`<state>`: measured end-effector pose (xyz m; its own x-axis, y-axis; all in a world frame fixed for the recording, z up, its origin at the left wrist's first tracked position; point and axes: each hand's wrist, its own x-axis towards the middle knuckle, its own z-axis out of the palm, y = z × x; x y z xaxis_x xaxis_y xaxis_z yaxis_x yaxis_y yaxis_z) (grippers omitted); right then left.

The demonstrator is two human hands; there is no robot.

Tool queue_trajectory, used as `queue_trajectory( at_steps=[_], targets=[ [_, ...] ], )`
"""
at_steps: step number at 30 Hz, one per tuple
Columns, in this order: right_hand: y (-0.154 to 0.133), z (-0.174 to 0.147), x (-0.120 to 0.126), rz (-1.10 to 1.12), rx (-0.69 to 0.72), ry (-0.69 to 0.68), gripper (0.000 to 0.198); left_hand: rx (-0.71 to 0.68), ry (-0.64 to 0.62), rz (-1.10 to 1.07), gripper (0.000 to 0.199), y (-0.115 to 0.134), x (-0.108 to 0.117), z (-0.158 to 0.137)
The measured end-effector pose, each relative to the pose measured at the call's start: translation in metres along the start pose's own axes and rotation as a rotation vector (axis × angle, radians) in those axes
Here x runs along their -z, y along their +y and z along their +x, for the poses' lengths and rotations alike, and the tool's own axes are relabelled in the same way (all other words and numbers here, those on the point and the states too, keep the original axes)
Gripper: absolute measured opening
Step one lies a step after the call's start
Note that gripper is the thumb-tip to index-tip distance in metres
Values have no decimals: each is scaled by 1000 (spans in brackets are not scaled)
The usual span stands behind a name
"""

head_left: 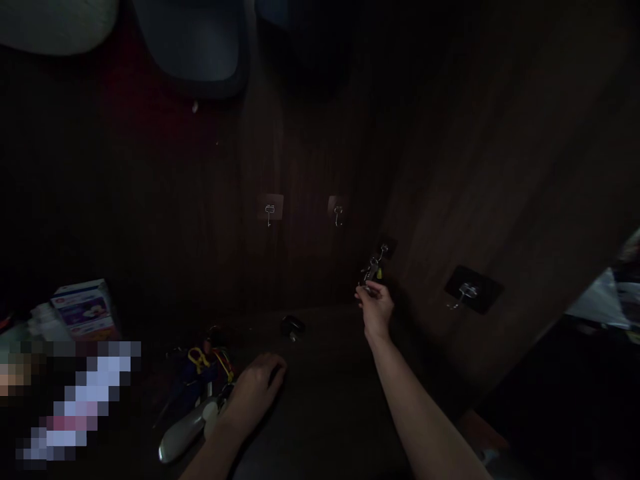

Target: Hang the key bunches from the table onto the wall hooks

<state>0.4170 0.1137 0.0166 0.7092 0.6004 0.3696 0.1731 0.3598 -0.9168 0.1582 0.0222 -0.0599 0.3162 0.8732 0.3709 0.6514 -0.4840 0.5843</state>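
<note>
My right hand (pixel 377 310) reaches up at the corner of the dark wooden panels, its fingers pinched on a bunch of keys (pixel 371 270). The bunch has a small yellow piece and is up against a wall hook (pixel 384 248); I cannot make out whether its ring is on that hook. Low on the dark surface lies my left hand (pixel 257 387), palm down, thumb a little apart from loosely curved fingers. Just beyond its fingertips is a black key fob (pixel 293 326) with a metal end. Left of that hand lie a grey-white handled object (pixel 187 430) and tangled coloured cords (pixel 203 360).
Two stick-on hooks, a left one (pixel 270 210) and a right one (pixel 339 212), are on the back panel. Another hook (pixel 469 291) is on the side panel. Caps (pixel 195 53) hang above. A small printed box (pixel 87 310) stands at the left. The light is dim.
</note>
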Motion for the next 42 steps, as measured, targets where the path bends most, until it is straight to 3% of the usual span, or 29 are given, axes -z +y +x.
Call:
queue_trajectory(
  at_steps=[7, 13, 18, 24, 33, 42],
  targets=[
    [-32, 56, -12, -226, 109, 125, 29, -2, -2, -15, 18, 0, 0, 0],
    [-45, 62, -23, -509, 137, 144, 19, 8, -3, -29, 18, -2, -1, 0],
    [-42, 58, -32, -630, 131, 150, 24, 16, -10, -29, 18, 0, 1, 1],
    [-35, 57, -34, -630, 180, 149, 26, 24, 0, -37, 18, 0, 1, 1],
    [-32, 59, -18, -485, 424, 145, 23, 24, -7, -44, 18, -1, 0, 2],
    [-35, 62, -20, -577, 281, 113, 19, 30, -8, -21, 19, -1, 1, 1]
  ],
)
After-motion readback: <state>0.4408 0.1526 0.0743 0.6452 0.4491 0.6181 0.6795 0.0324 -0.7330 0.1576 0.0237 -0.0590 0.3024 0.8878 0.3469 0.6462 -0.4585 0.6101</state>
